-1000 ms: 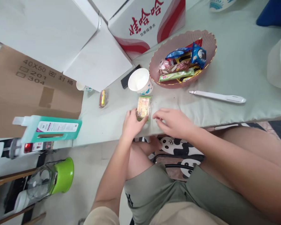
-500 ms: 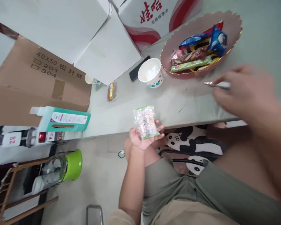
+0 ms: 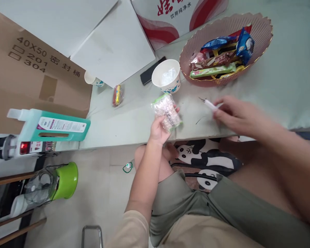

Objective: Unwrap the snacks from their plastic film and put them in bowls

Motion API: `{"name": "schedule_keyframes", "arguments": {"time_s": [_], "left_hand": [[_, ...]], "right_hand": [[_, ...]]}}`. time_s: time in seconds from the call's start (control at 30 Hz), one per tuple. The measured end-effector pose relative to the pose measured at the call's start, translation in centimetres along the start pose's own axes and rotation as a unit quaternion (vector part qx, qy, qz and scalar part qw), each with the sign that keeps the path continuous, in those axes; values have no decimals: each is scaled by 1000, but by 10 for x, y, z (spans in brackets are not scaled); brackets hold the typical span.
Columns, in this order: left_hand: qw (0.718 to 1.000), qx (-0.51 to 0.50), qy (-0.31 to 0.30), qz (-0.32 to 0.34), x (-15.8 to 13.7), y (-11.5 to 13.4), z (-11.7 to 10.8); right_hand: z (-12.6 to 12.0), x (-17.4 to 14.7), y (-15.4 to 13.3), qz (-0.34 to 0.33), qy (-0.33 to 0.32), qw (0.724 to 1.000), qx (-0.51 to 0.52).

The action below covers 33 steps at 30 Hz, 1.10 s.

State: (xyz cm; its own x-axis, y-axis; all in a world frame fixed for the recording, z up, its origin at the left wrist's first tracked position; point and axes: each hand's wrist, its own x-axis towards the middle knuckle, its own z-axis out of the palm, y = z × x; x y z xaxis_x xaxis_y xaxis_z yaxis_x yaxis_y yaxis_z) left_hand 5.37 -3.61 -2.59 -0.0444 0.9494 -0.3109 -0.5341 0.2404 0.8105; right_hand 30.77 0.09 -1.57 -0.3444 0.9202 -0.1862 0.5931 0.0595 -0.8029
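Note:
My left hand [image 3: 159,130] grips a clear-wrapped packet [image 3: 166,112] with green ends, thumb on its near face and fingertips at the far side. It is held over the front part of the table, just below the white paper cup [image 3: 166,76], which has crumpled clear plastic in it. My right hand [image 3: 232,112], partly blurred, pinches a small white-handled tool [image 3: 209,104] with a thin dark pointed tip; its exact kind is unclear. That tip points left toward the packet, with a gap between them.
A pink scalloped bowl [image 3: 265,32] of wrapped snacks stands at the back right. Further left are a small wrapped snack [image 3: 117,95], another paper cup [image 3: 93,79], a dark flat object [image 3: 153,70], cardboard boxes [image 3: 64,93] and a teal liquid bottle [image 3: 51,125]. The table's front edge runs before my knees.
My left hand has raised the packet toward the paper cup and closed its fingers round it. The right hand has moved left and nearer with the white tool. The view has shifted slightly.

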Motion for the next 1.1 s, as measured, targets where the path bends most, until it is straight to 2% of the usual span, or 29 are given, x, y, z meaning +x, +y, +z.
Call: {"name": "schedule_keyframes", "arguments": {"time_s": [0.07,0.1,0.2,0.3,0.4,0.53,0.6,0.7,0.8,0.93,1.0,1.03,1.1], "left_hand": [[1000,8,-4,19,-1,-7,7],[1000,13,-4,26,-2,-10,10],[999,30,-15,29,-5,-17,14],[999,38,-25,15,-6,-19,12],[1000,21,7,12,-6,-14,6],[995,-17,44,82,-10,8,-7],[990,-21,62,123,-12,20,-14],[986,-4,86,143,-15,24,-19],[986,33,100,130,-17,6,-15],[970,152,123,148,-25,-23,3],[952,233,118,158,-29,-27,9],[938,281,118,165,-31,-26,10],[889,391,139,192,-31,-20,7]], "right_hand": [[21,-5,-24,-32,-63,983,168],[31,-7,-34,-39,-78,972,219],[51,-4,-52,-23,-71,962,264],[58,3,-55,8,-91,966,241],[57,5,-53,31,-141,974,176],[44,-2,-54,56,-200,977,50],[33,-6,-52,53,-176,982,-34],[14,-6,-39,58,-53,981,-178],[2,-1,-15,53,63,960,-269],[3,8,2,-17,205,933,-295],[11,9,-2,-89,219,939,-251],[16,8,-6,-139,200,944,-221],[30,6,-15,-244,131,944,-179]]}}
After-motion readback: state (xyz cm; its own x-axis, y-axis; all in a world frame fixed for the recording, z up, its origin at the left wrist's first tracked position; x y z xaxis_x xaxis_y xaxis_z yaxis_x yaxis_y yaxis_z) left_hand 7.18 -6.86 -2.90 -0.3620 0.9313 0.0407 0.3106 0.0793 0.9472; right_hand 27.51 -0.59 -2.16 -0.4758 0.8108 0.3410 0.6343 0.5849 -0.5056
